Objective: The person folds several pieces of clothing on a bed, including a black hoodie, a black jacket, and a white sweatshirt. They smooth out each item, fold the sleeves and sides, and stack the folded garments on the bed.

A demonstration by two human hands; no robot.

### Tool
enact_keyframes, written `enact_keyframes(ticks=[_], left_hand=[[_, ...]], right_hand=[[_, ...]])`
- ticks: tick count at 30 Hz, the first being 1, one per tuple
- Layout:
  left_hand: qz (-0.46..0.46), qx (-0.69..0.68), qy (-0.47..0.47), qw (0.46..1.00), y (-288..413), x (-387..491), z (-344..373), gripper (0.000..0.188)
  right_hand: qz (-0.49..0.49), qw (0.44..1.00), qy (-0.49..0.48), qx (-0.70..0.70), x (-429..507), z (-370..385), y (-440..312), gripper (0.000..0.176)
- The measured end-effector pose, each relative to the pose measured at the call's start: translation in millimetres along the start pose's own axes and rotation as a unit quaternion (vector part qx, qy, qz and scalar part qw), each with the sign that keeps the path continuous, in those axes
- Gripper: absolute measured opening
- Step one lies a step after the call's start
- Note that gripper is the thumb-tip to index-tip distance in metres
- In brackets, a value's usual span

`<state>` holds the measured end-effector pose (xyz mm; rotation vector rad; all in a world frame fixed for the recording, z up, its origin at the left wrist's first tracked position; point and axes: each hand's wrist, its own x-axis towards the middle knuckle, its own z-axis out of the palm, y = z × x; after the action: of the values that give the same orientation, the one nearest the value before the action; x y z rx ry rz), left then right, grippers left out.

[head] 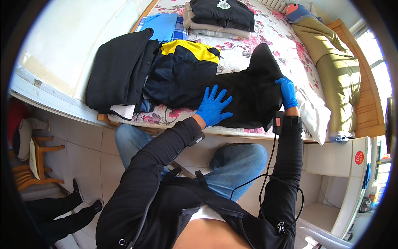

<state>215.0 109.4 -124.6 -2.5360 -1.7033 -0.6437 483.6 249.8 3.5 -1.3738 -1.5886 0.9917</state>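
Note:
A black garment lies partly folded on the bed, its hood-like upper part standing up at the far end. My left hand, in a blue glove, rests on its left part with the fingers spread. At the garment's right edge my right hand, also gloved in blue, has its fingers bent around the fabric. Against the left side of the black garment is a dark navy garment with a yellow panel. Further left lies a folded black jacket.
Folded clothes with a black sweatshirt on top sit farther back on the floral bedding. White cloth and an olive quilt lie right. A cable hangs by my right arm. Another person's legs show lower left.

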Motion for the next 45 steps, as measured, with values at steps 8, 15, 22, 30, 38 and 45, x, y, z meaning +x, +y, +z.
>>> enact_keyframes(ticks=[8,15,22,30,38,45], left_hand=[[-0.243,-0.667,0.227,0.667,-33,-11,4,0.033],[-0.475,-0.591,0.152,0.634,-10,-36,24,0.045],[-0.465,-0.641,0.117,0.599,17,-13,39,0.047],[-0.387,-0.839,-0.03,0.382,19,-10,-42,0.049],[-0.229,-0.802,-0.002,0.551,2,-5,-164,0.044],[-0.157,-0.745,0.137,0.634,-92,-46,-340,0.039]], right_hand=[[-0.246,0.896,-0.111,-0.353,-107,135,-19,0.054],[-0.199,0.954,-0.097,-0.201,-122,152,10,0.052],[0.123,0.951,0.0,-0.283,-56,52,93,0.061],[0.234,0.926,-0.144,0.258,-108,-11,109,0.046],[0.197,0.905,0.024,0.377,-165,6,-6,0.049],[0.142,0.865,-0.036,0.48,-147,148,-140,0.049]])
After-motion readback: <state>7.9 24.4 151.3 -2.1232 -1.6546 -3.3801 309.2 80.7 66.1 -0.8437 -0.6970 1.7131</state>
